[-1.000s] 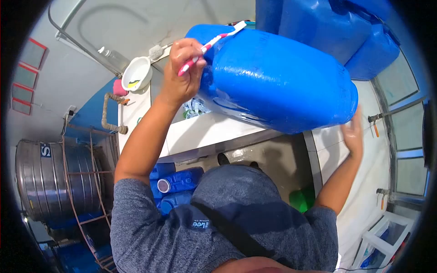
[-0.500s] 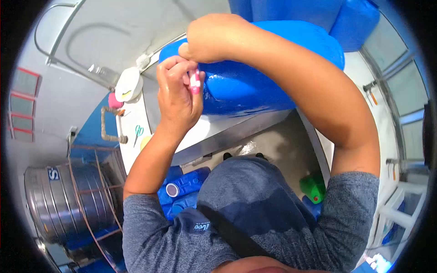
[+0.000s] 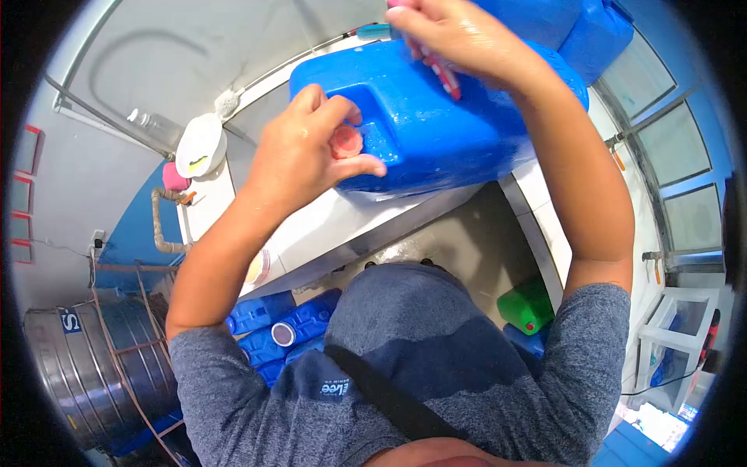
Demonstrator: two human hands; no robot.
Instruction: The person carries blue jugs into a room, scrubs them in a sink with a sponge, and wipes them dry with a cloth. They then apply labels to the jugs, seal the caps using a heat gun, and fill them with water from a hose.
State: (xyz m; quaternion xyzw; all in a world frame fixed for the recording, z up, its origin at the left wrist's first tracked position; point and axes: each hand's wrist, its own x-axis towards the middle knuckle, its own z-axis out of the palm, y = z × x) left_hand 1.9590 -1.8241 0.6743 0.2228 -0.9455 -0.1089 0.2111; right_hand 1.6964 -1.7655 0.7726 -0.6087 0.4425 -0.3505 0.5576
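A large wet blue jug (image 3: 459, 132) lies on its side across the white counter, its recessed end toward the left. At that recess my left hand (image 3: 311, 148) has its fingers curled round a round reddish cap (image 3: 347, 142), with the thumb stretched below it. Above the jug's upper side, my right hand (image 3: 459, 35) is closed on a pink-and-white object (image 3: 442, 76), which slants down against the blue surface. Whether the cap sits on the jug's mouth cannot be made out.
A white bowl (image 3: 201, 146) and a pink item (image 3: 176, 177) stand on the counter's left end. Smaller blue jugs (image 3: 311, 315) and a green jug (image 3: 526, 306) lie below. More blue containers (image 3: 595, 39) are at the upper right.
My right hand has moved up and right, away from my left hand, with the pink-and-white object now in it. My left hand has shifted slightly, and the reddish cap has come into view.
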